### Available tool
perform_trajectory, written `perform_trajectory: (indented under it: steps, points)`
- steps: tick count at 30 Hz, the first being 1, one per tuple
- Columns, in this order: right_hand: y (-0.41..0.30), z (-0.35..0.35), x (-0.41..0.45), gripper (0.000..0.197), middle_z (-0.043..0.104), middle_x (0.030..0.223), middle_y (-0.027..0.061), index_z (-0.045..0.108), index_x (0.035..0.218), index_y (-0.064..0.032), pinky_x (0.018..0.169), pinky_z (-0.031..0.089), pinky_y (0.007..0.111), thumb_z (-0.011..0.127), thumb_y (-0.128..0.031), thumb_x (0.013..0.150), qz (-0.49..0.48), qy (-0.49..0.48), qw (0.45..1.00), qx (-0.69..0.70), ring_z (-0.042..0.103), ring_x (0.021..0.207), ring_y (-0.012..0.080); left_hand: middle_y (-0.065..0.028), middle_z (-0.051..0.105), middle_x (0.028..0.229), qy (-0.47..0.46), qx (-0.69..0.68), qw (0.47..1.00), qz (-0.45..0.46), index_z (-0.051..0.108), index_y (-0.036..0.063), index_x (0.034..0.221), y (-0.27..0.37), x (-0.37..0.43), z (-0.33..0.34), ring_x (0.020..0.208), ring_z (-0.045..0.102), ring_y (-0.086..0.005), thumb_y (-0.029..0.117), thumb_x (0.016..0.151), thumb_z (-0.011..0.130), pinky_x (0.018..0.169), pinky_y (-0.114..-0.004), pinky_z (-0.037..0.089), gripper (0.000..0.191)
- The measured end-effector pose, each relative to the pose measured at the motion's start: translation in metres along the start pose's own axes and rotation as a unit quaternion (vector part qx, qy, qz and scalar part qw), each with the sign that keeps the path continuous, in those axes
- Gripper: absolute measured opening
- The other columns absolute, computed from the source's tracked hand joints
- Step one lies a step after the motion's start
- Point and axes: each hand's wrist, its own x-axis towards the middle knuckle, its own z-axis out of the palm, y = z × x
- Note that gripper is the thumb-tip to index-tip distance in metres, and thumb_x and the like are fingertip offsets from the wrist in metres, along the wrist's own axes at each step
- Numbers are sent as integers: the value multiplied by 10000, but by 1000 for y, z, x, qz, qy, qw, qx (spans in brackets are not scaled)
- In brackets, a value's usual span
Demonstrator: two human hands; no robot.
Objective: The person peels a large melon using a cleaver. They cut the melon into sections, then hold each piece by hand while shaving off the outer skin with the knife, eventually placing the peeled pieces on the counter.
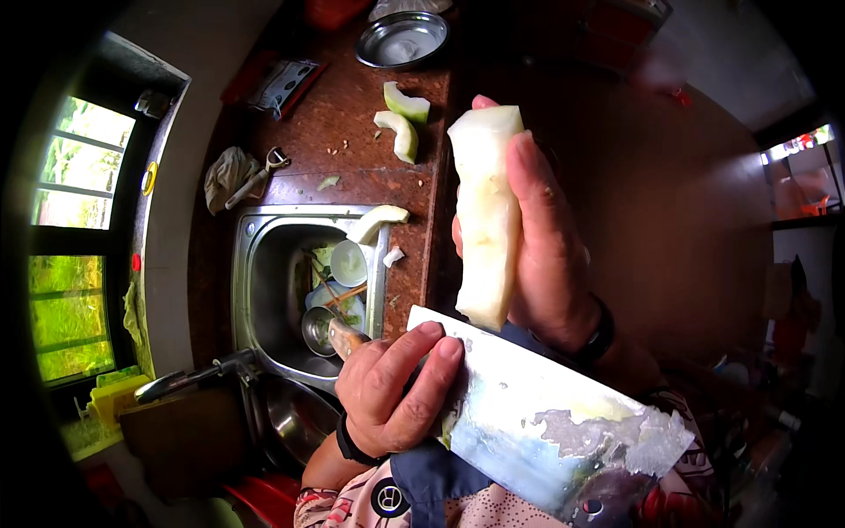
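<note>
My left hand (396,389) grips a wide-bladed cleaver (528,422) by its wooden handle, with two fingers laid on the blade. The blade slants down to the right across my front and has whitish, wet patches. In my right hand (548,251) is a long, pale, peeled piece of melon or gourd (488,211), held upright with my thumb along its right side. Its lower end is close to the blade's upper edge; whether they touch I cannot tell. On the counter lie two curved green-skinned slices (407,103). Another pale curved slice (377,223) rests over the sink's rim.
A steel sink (274,277) at left holds bowls (348,263) and chopsticks (346,295). A tap (198,376) reaches in beside it. On the brown counter (356,155) are a peeler (254,181), a cloth (228,178), a packet (284,86) and a metal bowl (401,39).
</note>
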Motion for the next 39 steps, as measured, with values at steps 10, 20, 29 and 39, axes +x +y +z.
perform_trajectory:
  steps: [10, 20, 29, 39]
  points:
    - [-4, 5, -5, 510, 553, 1036, 19, 442, 1286, -24, 784, 414, 217, 548, -345, 905, -22, 25, 999, -5, 497, 884, 71, -151, 612, 958, -12, -21, 1000, 9, 634, 31, 1039, 0, 5, 3, 591, 569, -185, 20, 643, 695, 442, -243, 413, 401]
    - [-2, 5, -9, 423, 562, 1159, 60, 485, 1252, -14, 890, 392, 245, 467, -302, 943, -66, 65, 993, -79, 515, 1020, 108, -175, 607, 951, 8, -26, 1000, -1, 636, 16, 1029, -4, 1, 12, 582, 562, -196, 5, 655, 696, 436, -256, 406, 379]
    - [-4, 11, -10, 355, 570, 826, -21, 575, 1064, -58, 578, 397, 195, 500, -374, 920, -9, 123, 992, -11, 501, 681, 48, -170, 607, 951, 18, -26, 999, -3, 637, 27, 1016, -10, -1, 17, 558, 539, -189, -18, 652, 700, 426, -262, 387, 372]
    - [-2, 12, -10, 346, 545, 749, -21, 586, 1005, -76, 521, 375, 202, 502, -399, 915, -12, 165, 986, -7, 472, 608, 55, -163, 611, 951, 13, -7, 1000, -2, 631, 31, 1033, -12, -2, 18, 548, 527, -181, -12, 658, 698, 436, -256, 379, 383]
